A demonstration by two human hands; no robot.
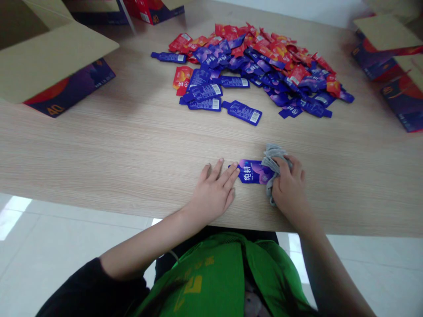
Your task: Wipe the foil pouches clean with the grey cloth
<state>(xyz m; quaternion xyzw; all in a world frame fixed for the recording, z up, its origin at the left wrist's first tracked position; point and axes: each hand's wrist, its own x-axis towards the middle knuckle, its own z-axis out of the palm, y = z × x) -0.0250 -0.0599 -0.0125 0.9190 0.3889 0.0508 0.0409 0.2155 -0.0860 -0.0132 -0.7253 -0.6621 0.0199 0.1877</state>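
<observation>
A purple sachet with white characters lies flat on the table in front of me. My left hand rests with its fingers stretched out, the fingertips pressing the sachet's narrow left end. In my right hand is a bunched grey cloth, which touches the sachet's right end and covers part of it. Farther back, several loose purple sachets lie in front of a pile of red sachets and purple ones.
An open carton with its flap out stands at the left, and a red carton is behind it. More printed cartons stand at the right edge. The table's front edge runs just before my body.
</observation>
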